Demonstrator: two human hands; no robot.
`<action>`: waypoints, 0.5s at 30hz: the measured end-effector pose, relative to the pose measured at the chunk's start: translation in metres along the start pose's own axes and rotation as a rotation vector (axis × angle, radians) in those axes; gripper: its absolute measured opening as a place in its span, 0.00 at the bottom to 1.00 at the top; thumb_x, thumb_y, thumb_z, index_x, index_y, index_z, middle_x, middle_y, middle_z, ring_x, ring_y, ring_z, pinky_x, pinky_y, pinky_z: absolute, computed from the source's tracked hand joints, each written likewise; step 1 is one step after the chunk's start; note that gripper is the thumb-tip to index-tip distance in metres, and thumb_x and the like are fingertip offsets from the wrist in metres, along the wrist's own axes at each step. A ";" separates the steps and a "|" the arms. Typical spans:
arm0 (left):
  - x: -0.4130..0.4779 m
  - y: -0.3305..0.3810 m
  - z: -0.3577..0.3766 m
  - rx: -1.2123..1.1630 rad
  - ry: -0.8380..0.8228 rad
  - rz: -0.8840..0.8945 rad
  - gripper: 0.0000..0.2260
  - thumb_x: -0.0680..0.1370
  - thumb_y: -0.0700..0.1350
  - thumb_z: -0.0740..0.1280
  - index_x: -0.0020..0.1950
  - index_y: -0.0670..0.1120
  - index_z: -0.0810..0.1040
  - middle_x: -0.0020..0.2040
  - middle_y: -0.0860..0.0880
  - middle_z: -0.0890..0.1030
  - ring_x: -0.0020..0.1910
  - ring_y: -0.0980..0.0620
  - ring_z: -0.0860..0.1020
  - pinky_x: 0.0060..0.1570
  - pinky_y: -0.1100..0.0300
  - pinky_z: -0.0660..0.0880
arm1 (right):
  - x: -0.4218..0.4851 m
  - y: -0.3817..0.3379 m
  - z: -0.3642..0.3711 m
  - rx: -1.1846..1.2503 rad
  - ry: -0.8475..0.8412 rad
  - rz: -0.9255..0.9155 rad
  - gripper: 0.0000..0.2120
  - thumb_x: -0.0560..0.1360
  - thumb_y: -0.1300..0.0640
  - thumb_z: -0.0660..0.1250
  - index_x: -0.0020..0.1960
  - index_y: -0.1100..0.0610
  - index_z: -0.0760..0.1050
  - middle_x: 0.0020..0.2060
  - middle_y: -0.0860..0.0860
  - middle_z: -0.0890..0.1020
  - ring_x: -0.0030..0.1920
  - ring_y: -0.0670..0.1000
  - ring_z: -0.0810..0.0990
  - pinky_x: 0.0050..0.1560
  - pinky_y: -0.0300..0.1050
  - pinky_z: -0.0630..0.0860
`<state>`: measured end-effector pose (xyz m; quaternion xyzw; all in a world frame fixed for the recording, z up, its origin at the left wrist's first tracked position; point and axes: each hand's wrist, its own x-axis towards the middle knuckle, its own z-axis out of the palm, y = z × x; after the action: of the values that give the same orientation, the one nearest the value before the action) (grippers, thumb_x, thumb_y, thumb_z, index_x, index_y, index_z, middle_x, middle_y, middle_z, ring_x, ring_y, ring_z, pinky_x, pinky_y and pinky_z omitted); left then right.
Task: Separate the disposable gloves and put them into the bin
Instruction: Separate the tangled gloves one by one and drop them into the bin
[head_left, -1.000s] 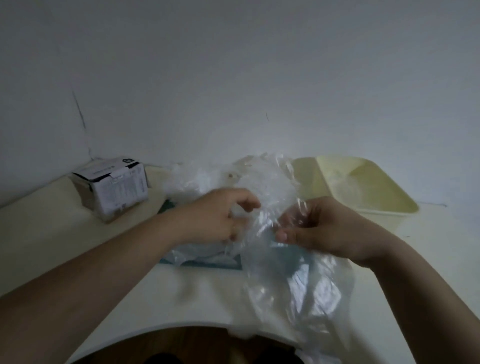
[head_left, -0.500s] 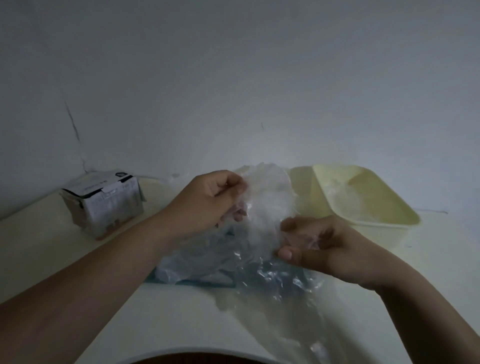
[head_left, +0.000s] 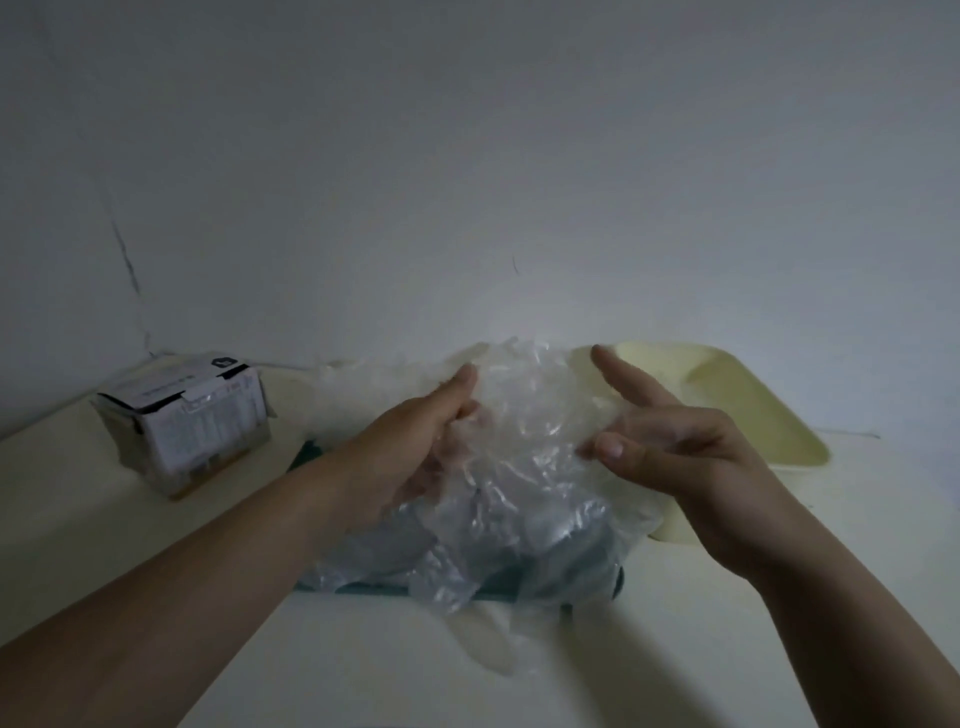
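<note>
Left hand (head_left: 415, 441): reaches in from the left with its fingers sunk into the clump of gloves. The forefinger lies along the top of the clump. The other fingers are curled in and show only dimly through the film, so it has hold of the clump.
Right hand (head_left: 691, 452): at the clump's right edge. The forefinger is straight, pointing up and left, clear of the plastic. The thumb is stretched left with its tip against the film, and the remaining fingers are bent. Cannot tell whether the film is pinched or only touched.
Gloves (head_left: 524, 441): a crumpled wad of clear thin plastic, raised between the two hands with its lower part trailing down to the table. Single gloves in it cannot be told apart.
Loose glove (head_left: 493, 644): a pale piece of film lying flat on the table, just in front of the wad.
Tray (head_left: 363, 590): dark teal and flat, under the wad, with only its front and left edges showing.
Bin (head_left: 753, 415): pale yellow and shallow, just right of the wad and behind the right hand. Its contents are unclear.
Box (head_left: 192, 415): small printed carton with its top flap up, far left, well apart from the hands.
Table (head_left: 156, 545): cream-coloured top, dimly lit.
Wall (head_left: 467, 156): plain and grey-white, with a thin crack above the box.
</note>
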<state>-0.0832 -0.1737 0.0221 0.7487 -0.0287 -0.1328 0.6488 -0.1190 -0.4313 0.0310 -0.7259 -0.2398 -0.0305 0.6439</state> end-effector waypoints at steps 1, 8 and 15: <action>0.000 -0.001 -0.002 -0.006 -0.079 -0.008 0.34 0.69 0.78 0.61 0.59 0.54 0.85 0.37 0.46 0.78 0.34 0.50 0.77 0.38 0.58 0.75 | 0.003 0.000 0.002 -0.038 -0.023 0.037 0.09 0.68 0.51 0.78 0.43 0.55 0.89 0.66 0.36 0.80 0.75 0.34 0.66 0.70 0.47 0.67; 0.005 -0.007 0.002 0.001 -0.177 0.186 0.25 0.70 0.65 0.79 0.57 0.49 0.86 0.54 0.41 0.84 0.51 0.41 0.75 0.53 0.46 0.73 | 0.019 0.008 0.016 0.073 -0.077 0.132 0.13 0.76 0.55 0.75 0.55 0.64 0.85 0.54 0.66 0.85 0.56 0.66 0.84 0.60 0.61 0.79; 0.007 0.001 -0.005 -0.251 0.094 0.211 0.09 0.84 0.48 0.66 0.51 0.46 0.83 0.31 0.51 0.73 0.27 0.56 0.70 0.29 0.63 0.70 | 0.017 0.016 0.008 0.026 -0.165 0.132 0.12 0.74 0.58 0.76 0.50 0.68 0.86 0.64 0.51 0.84 0.66 0.56 0.81 0.68 0.59 0.76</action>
<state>-0.0750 -0.1710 0.0229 0.6602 -0.0599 -0.0312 0.7481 -0.0995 -0.4197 0.0207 -0.7319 -0.2441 0.0747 0.6318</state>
